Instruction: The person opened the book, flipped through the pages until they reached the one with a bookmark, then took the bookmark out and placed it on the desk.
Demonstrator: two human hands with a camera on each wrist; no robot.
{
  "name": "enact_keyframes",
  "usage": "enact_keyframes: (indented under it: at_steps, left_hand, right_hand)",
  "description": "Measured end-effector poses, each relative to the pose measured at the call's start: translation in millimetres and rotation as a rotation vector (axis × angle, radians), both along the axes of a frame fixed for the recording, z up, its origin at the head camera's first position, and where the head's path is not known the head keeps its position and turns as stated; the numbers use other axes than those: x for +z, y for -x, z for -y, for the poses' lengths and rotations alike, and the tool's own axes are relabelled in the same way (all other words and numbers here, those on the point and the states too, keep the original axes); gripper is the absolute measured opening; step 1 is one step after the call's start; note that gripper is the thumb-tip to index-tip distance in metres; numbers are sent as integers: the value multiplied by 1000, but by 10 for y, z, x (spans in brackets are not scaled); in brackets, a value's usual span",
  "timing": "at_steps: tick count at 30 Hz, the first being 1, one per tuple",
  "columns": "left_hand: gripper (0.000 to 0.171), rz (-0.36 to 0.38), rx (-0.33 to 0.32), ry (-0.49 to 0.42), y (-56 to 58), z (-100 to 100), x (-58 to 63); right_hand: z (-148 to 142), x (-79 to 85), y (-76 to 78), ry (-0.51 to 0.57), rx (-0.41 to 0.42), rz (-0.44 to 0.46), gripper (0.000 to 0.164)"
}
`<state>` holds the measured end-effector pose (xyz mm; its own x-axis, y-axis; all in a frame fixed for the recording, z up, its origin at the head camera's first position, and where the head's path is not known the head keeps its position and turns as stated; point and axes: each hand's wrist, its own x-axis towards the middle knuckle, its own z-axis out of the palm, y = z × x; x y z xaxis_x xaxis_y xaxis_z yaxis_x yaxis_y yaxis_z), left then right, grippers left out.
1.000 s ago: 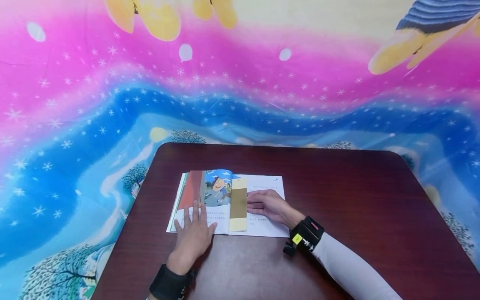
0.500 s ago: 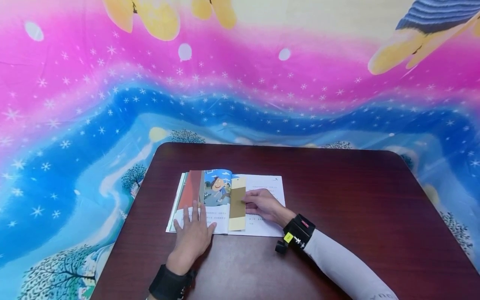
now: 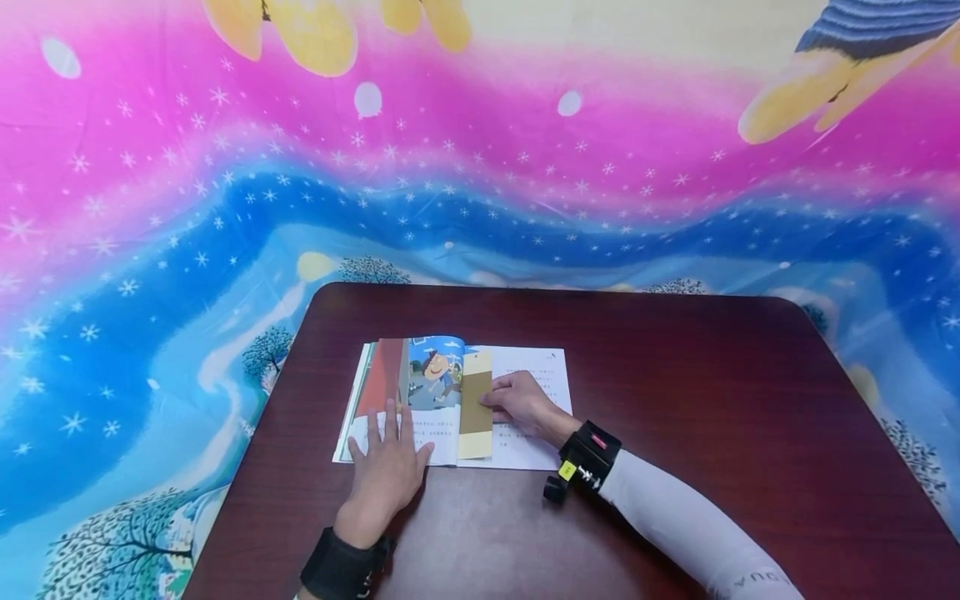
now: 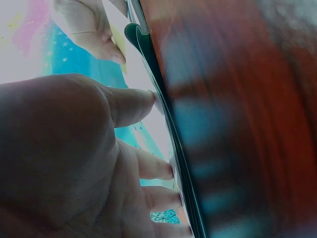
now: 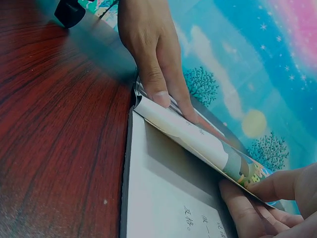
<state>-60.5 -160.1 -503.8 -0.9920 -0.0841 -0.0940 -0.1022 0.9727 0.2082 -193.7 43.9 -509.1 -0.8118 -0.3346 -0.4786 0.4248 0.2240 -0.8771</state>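
Observation:
An open picture book (image 3: 536,450) lies on the table, with a cartoon child on its left page (image 3: 437,379) and printed text on its right page. Along the gutter stands a narrow brown-and-cream paper strip (image 3: 475,404), its right edge raised off the right page. My right hand (image 3: 525,404) pinches that edge; in the right wrist view the thumb (image 5: 277,186) is on top and the fingers (image 5: 242,208) are underneath. With fingers spread and straight, my left hand (image 3: 390,475) rests on the lower left page. The left wrist view shows its fingertips along the page.
The dark red-brown wooden table (image 3: 675,375) extends beyond the book on every side. Behind it hangs a pink and blue patterned cloth (image 3: 480,183). Black camera straps sit on both wrists, the right one (image 3: 592,457) above a light grey sleeve (image 3: 675,508).
My right hand has shifted slightly left, from lying beside the strip to pinching its right edge. My left hand stays where it was on the left page.

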Motion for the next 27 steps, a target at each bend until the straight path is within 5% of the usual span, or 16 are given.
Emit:
enact_keyframes:
  at_steps: [13, 27]
  left_hand:
    - [80, 11, 7, -17, 6, -4, -12]
    - [80, -3, -4, -37, -5, 19, -5]
  right_hand:
    - [-98, 37, 23, 22, -15, 35, 20]
    - [-756, 327, 122, -38, -41, 41, 22]
